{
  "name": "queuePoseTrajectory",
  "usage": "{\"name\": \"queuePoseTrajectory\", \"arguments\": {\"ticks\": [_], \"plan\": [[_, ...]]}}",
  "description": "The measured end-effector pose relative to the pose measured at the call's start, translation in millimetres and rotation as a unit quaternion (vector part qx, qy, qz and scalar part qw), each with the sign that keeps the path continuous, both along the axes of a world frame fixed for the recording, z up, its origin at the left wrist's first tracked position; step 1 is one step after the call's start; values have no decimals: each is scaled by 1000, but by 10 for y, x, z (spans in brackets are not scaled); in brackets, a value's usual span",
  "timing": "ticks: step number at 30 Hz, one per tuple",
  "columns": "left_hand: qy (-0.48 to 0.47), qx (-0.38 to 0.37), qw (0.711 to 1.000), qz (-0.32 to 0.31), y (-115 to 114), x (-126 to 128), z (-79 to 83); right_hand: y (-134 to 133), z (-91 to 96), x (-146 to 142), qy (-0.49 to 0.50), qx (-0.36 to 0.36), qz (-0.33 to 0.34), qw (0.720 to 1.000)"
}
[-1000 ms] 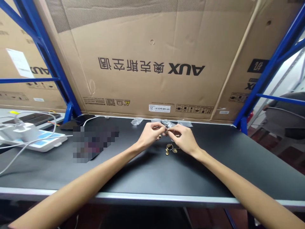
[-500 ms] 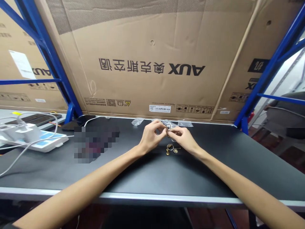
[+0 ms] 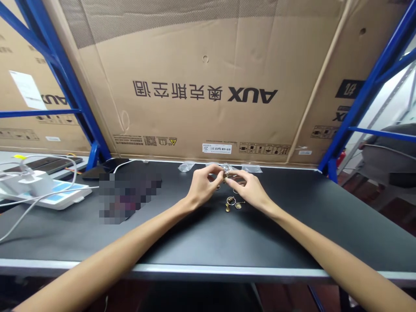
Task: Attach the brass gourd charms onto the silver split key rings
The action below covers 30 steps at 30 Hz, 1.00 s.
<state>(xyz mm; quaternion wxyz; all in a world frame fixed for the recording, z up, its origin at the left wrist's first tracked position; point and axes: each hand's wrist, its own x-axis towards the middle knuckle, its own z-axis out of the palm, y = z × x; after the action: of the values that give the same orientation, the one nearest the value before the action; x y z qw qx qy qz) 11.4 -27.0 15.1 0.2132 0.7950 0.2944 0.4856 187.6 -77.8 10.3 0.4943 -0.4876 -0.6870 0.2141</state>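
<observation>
We work at a black counter (image 3: 260,242) with a pale metal edge, set against blue steel shelving (image 3: 367,99) that holds a large cardboard box (image 3: 201,56) printed AUX. Toward the back edge lie clear plastic bags (image 3: 186,166); off to our left sit a white plastic unit (image 3: 42,184) with white cables (image 3: 39,197) and a pixelated patch (image 3: 130,197) that hides whatever lies there. A grey chair (image 3: 390,151) stands beyond the counter on the right.

Both forearms reach in from the near edge, and our left hand (image 3: 203,187) and right hand (image 3: 249,189) meet near the back of the counter, raised just above it. The grip is closed on both sides: fingertips pinch a small metal ring (image 3: 225,174) — its exact form is too small to tell. Just below the hands, gold-coloured trinkets (image 3: 232,203) lie on the counter.
</observation>
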Motion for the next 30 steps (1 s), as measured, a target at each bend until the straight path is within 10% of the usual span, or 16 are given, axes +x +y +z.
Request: {"name": "queuePoseTrajectory", "arguments": {"ticks": [18, 30], "plan": [[8, 50, 998, -28, -19, 13, -16, 19, -15, 3, 34, -49, 63, 996], [49, 137, 987, -65, 38, -23, 10, 20, 12, 115, 269, -267, 222, 898]]}}
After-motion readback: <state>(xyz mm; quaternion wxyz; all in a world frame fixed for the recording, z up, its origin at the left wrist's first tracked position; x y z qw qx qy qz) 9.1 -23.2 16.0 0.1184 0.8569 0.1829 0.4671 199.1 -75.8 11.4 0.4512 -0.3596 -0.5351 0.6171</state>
